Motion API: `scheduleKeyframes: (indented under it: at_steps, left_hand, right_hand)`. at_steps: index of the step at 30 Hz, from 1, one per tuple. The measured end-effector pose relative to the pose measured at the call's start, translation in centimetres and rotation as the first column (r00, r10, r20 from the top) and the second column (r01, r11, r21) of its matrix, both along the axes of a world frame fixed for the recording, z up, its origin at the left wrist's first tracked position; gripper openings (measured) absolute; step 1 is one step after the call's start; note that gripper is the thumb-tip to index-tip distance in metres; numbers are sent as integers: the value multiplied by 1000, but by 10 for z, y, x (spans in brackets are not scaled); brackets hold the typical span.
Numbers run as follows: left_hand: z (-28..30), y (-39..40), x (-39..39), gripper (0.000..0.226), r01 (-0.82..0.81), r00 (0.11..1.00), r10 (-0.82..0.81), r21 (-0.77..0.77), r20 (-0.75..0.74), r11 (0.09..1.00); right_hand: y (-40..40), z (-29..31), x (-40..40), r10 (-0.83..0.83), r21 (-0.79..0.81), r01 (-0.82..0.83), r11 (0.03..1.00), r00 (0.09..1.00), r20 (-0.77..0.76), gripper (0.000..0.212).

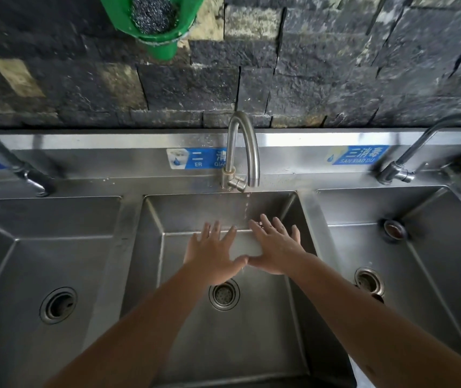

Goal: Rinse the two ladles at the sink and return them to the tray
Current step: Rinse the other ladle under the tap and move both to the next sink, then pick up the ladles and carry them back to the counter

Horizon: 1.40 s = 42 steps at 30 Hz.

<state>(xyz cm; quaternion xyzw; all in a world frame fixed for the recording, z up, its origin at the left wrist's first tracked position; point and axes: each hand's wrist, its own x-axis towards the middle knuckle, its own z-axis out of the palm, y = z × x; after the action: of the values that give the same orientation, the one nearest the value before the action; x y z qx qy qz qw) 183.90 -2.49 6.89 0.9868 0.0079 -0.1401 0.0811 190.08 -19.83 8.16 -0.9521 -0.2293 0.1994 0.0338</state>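
Both forearms reach over the middle sink basin (151,247). Left hand (212,253) and right hand (275,247) are flat, fingers spread, thumbs touching, holding nothing. Thin stream of water falls from the faucet (244,152). Can't see either ladle or the tray anywhere.

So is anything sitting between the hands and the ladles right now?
Cannot say: no ladle and no tray shows in this view. Both hands, left hand and right hand, are spread open and empty over the middle basin, under a thin stream from the faucet. Only the drain strainer shows in that basin.
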Motion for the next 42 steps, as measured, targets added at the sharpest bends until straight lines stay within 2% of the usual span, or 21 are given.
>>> scheduleKeyframes:
  at_steps: [5,10,16,23,26,29,31,33,36,39,42]
  left_hand:
    - [-8,-14,-33,94,0,1000,0,24,-9,1000]
    - [-6,-57,-39,96,41,998,-42,-6,-49,999]
    - [-7,-141,-25,99,187,980,-189,-28,-59,982]
    - [-25,-280,5,89,316,936,-339,-191,-99,929]
    - [-44,-337,20,78,319,921,-362,-256,-142,912]
    - [-76,-386,31,63,262,909,-347,-333,-231,906]
    - [-102,-413,39,46,154,901,-276,-347,-335,925]
    - [-132,-435,49,32,37,877,-194,-342,-440,939]
    - [-180,-454,59,28,-147,827,-56,-311,-560,939]
    - [-226,-463,63,27,-351,811,138,-284,-568,893]
    - [-261,-470,65,31,-463,796,290,-226,-532,857]
  right_hand:
    - [-31,-12,-43,-32,-16,32,999,999,-29,105]
    - [-72,-23,-68,-92,-31,90,995,993,-70,97]
    - [-155,-21,-74,-223,-23,222,975,968,-119,89]
    - [-277,-31,-58,-435,-95,424,900,879,-197,82]
    - [-321,-50,-49,-532,-162,507,847,807,-256,73]
    - [-357,-81,-36,-658,-198,631,750,679,-326,50]
    - [-377,-109,-28,-696,-206,676,708,615,-372,39]
    - [-392,-138,-19,-694,-159,724,672,539,-478,36]
    - [-405,-183,-7,-661,-131,779,613,415,-626,33]
    - [-410,-227,-1,-697,-171,824,539,323,-640,36]
    - [-406,-262,7,-767,-198,878,436,248,-592,34]
